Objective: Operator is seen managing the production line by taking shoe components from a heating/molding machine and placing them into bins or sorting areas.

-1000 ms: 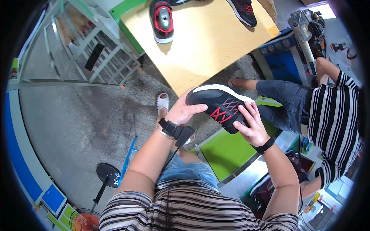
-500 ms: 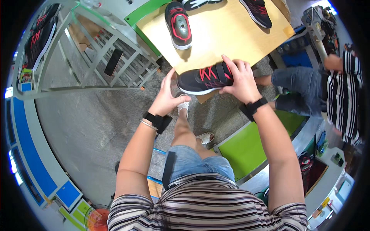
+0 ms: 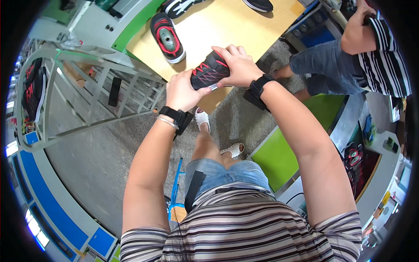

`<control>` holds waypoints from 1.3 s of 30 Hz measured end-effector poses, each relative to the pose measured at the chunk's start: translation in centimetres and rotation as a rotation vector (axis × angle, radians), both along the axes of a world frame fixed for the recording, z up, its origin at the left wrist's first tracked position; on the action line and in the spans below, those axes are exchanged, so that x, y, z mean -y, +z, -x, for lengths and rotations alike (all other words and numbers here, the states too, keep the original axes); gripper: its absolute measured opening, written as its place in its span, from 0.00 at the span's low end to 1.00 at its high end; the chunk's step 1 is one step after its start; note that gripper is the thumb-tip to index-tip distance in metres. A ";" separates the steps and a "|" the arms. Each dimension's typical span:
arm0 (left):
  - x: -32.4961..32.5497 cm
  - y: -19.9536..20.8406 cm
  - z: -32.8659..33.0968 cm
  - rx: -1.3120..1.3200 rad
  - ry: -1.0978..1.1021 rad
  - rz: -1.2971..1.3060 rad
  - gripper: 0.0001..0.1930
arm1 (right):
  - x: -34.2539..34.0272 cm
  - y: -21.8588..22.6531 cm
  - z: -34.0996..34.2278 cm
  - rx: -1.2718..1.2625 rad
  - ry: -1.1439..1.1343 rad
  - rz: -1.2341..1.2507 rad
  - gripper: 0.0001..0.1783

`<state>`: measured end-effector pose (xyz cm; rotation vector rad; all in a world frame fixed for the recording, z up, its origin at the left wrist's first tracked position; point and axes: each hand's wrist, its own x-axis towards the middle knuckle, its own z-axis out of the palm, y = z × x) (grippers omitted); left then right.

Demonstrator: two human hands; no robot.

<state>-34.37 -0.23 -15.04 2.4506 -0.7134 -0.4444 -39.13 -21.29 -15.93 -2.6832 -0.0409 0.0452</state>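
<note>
Between both hands I hold a black sneaker point(image 3: 209, 75) with red laces, just off the near edge of the wooden tabletop point(image 3: 227, 30). My left hand point(image 3: 182, 91) wraps round one end of it, thumb along the sole side. My right hand point(image 3: 239, 65) grips the other end, fingers over the top. Both hands cover the sneaker's ends. On the table beyond my left hand stands another black sneaker point(image 3: 168, 38) with red lining and a grey form inside.
More shoes, a black and white one point(image 3: 181, 6) and a dark one point(image 3: 260, 4), lie along the table's far side. To the left stands a grey metal rack point(image 3: 94, 124) with a phone point(image 3: 115, 91) on its slats. A co-worker in a striped shirt point(image 3: 379, 65) is at the right, beyond a green surface point(image 3: 277, 159).
My left hand has closed onto the sneaker, which it was apart from before. The sneaker has turned so its side faces me more. The whole view has shifted.
</note>
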 end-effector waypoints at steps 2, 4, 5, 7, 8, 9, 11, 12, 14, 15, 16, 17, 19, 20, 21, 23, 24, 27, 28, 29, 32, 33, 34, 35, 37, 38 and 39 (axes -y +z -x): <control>0.2 1.3 0.4 -0.027 0.102 0.011 0.27 | -0.2 1.2 -0.1 -0.026 -0.024 -0.006 0.61; 0.3 0.9 -0.7 -0.118 0.115 -0.014 0.27 | -0.8 0.8 -0.2 -0.059 -0.030 -0.043 0.61; 0.5 0.2 -1.2 -0.073 0.067 -0.149 0.28 | -1.0 0.4 -0.2 -0.031 -0.012 -0.045 0.61; 2.1 0.4 -0.9 -0.006 0.050 -0.298 0.32 | -0.3 -1.3 0.7 0.001 -0.067 -0.044 0.64; 2.3 0.7 -0.8 0.002 0.035 -0.293 0.32 | -0.2 -2.2 1.2 0.050 -0.111 -0.021 0.66; 2.5 0.9 -0.8 0.010 0.043 -0.249 0.32 | 1.4 -2.7 1.4 0.123 -0.110 -0.120 0.68; 2.3 0.5 0.1 0.098 0.072 -0.201 0.33 | 1.4 -1.7 3.0 -0.024 -0.253 -0.362 0.63; 2.3 0.2 0.7 0.150 0.085 -0.172 0.33 | 0.8 -1.3 3.3 -0.071 -0.296 -0.466 0.61; 2.3 -0.7 2.0 0.285 0.143 -0.166 0.33 | 0.5 -1.5 3.7 0.081 -0.262 -0.412 0.58; 1.4 -1.5 1.6 0.274 0.115 -0.184 0.34 | 0.7 -1.8 3.8 0.051 -0.218 -0.425 0.59; 1.5 -1.3 1.1 0.236 0.075 -0.234 0.33 | 1.3 -2.0 4.0 0.018 -0.178 -0.435 0.59; 1.6 -0.3 0.1 0.102 0.022 -0.179 0.33 | 2.2 -2.3 4.2 0.029 -0.188 -0.433 0.59; 0.0 -1.1 -2.2 0.045 -0.047 -0.028 0.32 | 2.9 -3.0 4.6 -0.108 -0.315 -0.967 0.53; 0.2 -1.2 -2.5 0.053 -0.063 -0.027 0.32 | 3.1 -3.7 4.7 -0.189 -0.298 -0.923 0.43; 0.2 -1.4 -2.4 0.098 -0.062 -0.022 0.33 | 2.7 -4.5 5.0 -0.119 -0.354 -1.017 0.38; 0.7 -1.2 -1.6 0.139 -0.021 -0.033 0.33 | 2.0 -5.4 5.1 -0.010 -0.423 -1.045 0.36; 0.7 -1.8 -1.5 0.139 -0.030 -0.030 0.33 | 1.3 -6.3 5.4 0.139 -0.483 -1.100 0.34; -1.1 -3.5 -1.8 0.079 0.006 0.198 0.35 | -0.5 -6.7 4.5 0.162 -0.494 -1.377 0.32; -0.9 -3.2 -1.1 -0.059 0.049 0.217 0.36 | -1.0 -6.7 4.7 0.106 -0.623 -1.608 0.31; -2.0 -3.8 -1.1 -0.057 0.034 0.253 0.37 | -1.9 -6.1 4.5 0.036 -0.729 -1.843 0.30; -2.6 -4.2 -1.0 -0.066 -0.040 0.287 0.44 | -2.5 -4.7 5.7 -0.056 -0.588 -1.918 0.27; -2.5 -4.0 -0.6 -0.066 -0.024 0.265 0.45 | -2.8 -5.0 6.1 -0.015 -0.575 -1.955 0.27; -1.5 -3.6 -0.4 -0.062 -0.020 0.254 0.46 | -2.5 -5.1 6.4 0.045 -0.562 -1.981 0.27; -1.8 -3.8 0.1 0.123 -0.012 0.173 0.45 | -2.7 -4.3 6.7 0.127 -0.500 -2.032 0.27; -2.0 -4.5 0.4 0.522 -0.042 0.269 0.41 | -1.8 -2.9 6.7 0.083 -0.413 -2.024 0.27; -2.2 -4.7 0.3 0.697 -0.049 0.305 0.40 | -1.5 -2.2 6.9 0.027 -0.330 -2.022 0.26; -2.3 -4.9 0.2 0.788 -0.097 0.344 0.38 | -0.6 -1.6 7.1 -0.084 -0.336 -1.975 0.26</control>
